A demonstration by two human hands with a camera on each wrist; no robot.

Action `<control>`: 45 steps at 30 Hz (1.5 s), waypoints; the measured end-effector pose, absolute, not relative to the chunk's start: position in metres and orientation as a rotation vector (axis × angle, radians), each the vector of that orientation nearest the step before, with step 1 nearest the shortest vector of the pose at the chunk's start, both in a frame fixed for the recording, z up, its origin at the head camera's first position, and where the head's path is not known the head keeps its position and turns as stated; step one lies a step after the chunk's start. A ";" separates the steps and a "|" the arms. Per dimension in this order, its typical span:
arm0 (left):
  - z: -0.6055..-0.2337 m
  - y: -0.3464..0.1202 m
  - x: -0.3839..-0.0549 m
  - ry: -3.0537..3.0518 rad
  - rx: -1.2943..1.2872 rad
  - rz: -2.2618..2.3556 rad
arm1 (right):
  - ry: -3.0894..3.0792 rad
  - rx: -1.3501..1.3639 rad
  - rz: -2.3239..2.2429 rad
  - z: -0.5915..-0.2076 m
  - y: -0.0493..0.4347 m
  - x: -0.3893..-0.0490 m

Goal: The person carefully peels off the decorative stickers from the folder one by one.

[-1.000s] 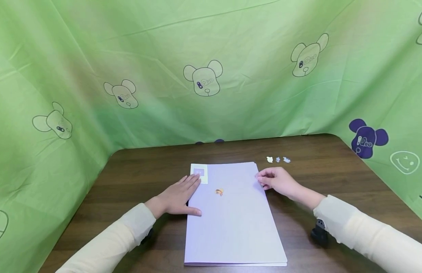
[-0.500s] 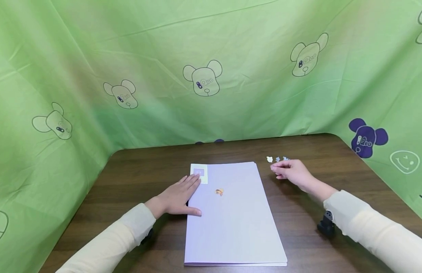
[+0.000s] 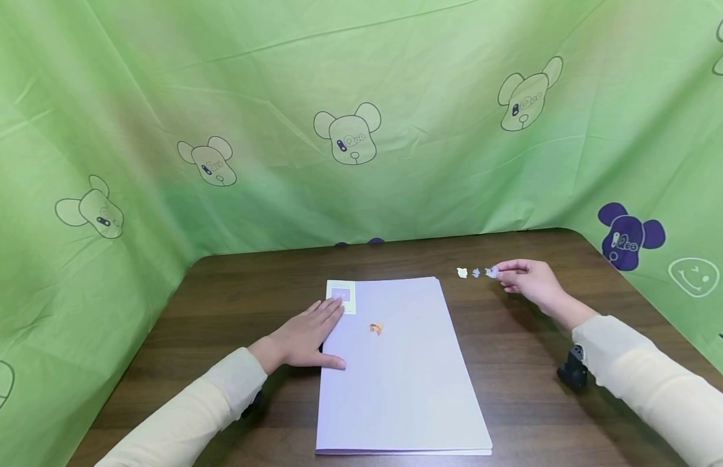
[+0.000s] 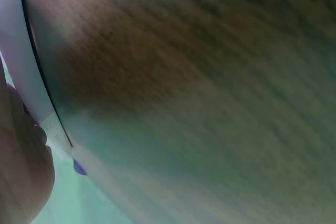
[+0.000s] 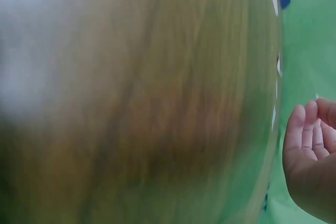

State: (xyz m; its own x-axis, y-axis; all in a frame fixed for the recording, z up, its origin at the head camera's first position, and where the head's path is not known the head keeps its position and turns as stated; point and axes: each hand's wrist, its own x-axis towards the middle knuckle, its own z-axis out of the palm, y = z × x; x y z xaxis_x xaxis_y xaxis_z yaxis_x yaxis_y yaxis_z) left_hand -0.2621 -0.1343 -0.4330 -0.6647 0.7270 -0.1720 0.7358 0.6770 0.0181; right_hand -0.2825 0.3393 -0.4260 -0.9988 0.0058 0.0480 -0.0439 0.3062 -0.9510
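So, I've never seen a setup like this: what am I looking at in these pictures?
There is no robot here, just a person's two bare hands. The wide picture comes from a camera worn on the head; the two close, blurry ones come from cameras on the wrists, showing mostly the wooden table.

The left hand rests flat on the edge of a large pale folder-like sheet, which bears a small orange piece. Beyond it lie three small pieces: a cream one, a blue one and a pale bluish one. The right hand has its fingertips at the last; whether it's gripped, I can't tell.
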 end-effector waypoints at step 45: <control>-0.432 -0.134 -0.262 2.718 1.178 -0.086 | -2.890 0.110 0.956 -0.439 0.380 -0.316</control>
State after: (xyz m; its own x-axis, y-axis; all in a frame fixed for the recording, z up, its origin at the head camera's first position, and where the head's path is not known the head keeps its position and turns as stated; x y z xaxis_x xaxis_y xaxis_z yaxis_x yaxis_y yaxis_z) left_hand -0.2620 -0.1337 -0.4323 -0.6704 0.7184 -0.1857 0.7288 0.6845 0.0175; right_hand -0.3161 0.3797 -0.4386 -0.9928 -0.0382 0.1134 -0.0984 0.8007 -0.5910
